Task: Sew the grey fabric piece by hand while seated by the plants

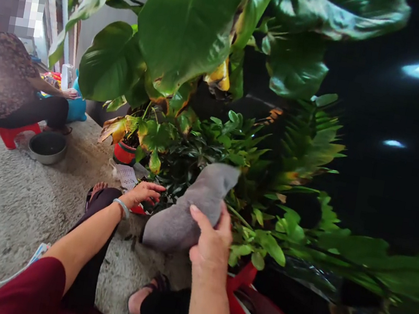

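My right hand (213, 237) grips a soft grey plush fabric piece (177, 221), thumb on top and fingers around its right side. The piece is long and rounded, wider at the lower left, and is held up in front of the plants. To its left, my left hand (143, 196) is held out with fingers stretched and apart, holding nothing. A bracelet (123, 208) circles that wrist. Just behind the left hand lies a white printed sheet (126, 176).
Large-leaved potted plants (186, 26) fill the middle, one in a red pot (124, 153). At left a person (4, 71) sits on a red stool (18, 133) beside a grey basin (47, 147). A red bag (248, 312) stands at my right on the concrete floor (27, 202).
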Demonstrator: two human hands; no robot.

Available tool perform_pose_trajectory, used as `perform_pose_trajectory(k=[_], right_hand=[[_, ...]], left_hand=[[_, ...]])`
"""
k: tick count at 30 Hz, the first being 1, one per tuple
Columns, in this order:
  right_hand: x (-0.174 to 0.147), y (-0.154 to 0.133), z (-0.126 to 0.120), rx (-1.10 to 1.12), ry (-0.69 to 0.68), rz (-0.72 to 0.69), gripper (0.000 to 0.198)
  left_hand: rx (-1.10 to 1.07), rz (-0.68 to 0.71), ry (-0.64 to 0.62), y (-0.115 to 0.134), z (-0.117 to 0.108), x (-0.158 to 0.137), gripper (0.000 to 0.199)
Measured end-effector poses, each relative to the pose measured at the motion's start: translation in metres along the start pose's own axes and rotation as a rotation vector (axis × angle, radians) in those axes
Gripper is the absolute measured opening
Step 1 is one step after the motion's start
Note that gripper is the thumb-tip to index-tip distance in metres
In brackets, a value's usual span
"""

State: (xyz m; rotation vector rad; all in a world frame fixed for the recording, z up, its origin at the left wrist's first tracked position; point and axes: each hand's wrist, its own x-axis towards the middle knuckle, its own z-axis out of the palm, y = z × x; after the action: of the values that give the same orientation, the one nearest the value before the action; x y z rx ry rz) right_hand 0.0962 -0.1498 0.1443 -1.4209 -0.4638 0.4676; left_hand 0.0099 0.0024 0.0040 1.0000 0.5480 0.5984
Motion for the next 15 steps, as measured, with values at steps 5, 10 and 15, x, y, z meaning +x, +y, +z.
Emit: perform_pose_trajectory(k=[5,10,15], right_hand=[[-0.036,-0.003,-0.001,0.077,-0.348,0.349,0.061],[-0.011,-0.035,0.009,0.001,-0.266,-0.156,0.083],[0.014,0.008,0.021,-0.191,-0.236,-0.021,0.087]], left_hand=[[0.009,0.038,0.012,-0.002,0.005,0.001,0.029],[-0.018,0.034,-0.038,-0.004,0.003,0.004,0.047],[0.008,0.01,0.035,-0.003,0.002,0.003,0.042]])
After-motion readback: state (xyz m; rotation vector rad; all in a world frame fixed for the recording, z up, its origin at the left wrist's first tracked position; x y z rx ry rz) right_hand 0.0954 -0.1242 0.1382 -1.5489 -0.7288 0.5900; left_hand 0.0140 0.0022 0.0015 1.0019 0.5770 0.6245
